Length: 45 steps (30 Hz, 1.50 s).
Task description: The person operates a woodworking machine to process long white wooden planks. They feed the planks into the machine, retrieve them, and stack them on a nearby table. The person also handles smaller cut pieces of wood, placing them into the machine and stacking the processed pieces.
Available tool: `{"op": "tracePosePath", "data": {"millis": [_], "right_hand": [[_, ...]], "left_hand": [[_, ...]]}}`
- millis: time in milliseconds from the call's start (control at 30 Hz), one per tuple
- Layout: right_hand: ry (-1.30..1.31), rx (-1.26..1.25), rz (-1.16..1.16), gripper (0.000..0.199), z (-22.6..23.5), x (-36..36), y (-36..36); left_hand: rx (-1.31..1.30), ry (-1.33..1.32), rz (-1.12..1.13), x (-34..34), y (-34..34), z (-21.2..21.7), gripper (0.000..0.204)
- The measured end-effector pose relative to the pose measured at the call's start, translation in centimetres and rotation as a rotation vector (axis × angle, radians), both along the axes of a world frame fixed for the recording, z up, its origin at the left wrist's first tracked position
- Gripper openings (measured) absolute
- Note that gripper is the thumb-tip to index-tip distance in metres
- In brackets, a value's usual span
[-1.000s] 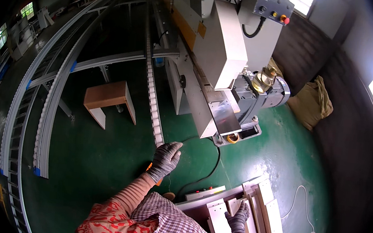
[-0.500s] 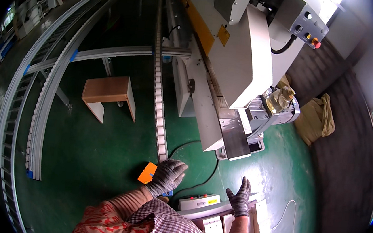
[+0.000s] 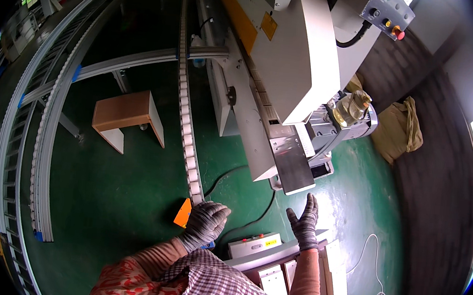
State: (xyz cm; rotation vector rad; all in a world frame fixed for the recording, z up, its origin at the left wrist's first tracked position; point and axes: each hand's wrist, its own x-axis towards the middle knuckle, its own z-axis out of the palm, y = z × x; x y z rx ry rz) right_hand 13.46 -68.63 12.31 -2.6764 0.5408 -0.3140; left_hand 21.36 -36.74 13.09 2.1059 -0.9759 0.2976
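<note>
My left hand, in a grey striped glove, is at the near end of the narrow roller track. Its fingers are bent and pressed together; the palm faces away, so anything in it is hidden. I cannot tell whether it touches the track. Just beside it is an orange block-like piece. My right hand, gloved alike, is held out with thumb and fingers apart and nothing in it. Its fingertips point at the dark metal plate on the end of the large white machine, a small gap away.
A pale box with red knobs sits in front of me, beside a cabinet-like piece with a curved grey edge. A small brown stool and long roller rails stand left. Black cable crosses the green floor.
The view has shifted, so the machine and track sit higher and further left in it. My right hand has come up closer to the dark plate; both hands keep their shape.
</note>
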Motion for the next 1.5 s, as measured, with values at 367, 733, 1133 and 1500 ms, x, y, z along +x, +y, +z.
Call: {"op": "tracePosePath", "data": {"millis": [367,733,1133,1500], "right_hand": [[0.006,-0.022,-0.008,0.09,1.2,0.7,0.1],[-0.012,-0.038,0.007,0.091,1.6,0.9,0.5],[-0.012,-0.029,0.001,0.09,2.4,0.6,0.4],[-0.012,-0.029,-0.01,0.089,3.7,1.0,0.9]], "left_hand": [[-0.004,-0.002,0.005,0.0,0.0,0.4,0.025],[-0.006,-0.004,-0.009,0.0,-0.1,0.2,0.024],[0.038,-0.01,0.001,-0.1,-0.1,0.4,0.022],[0.074,-0.024,0.005,0.1,-0.1,0.3,0.025]]}}
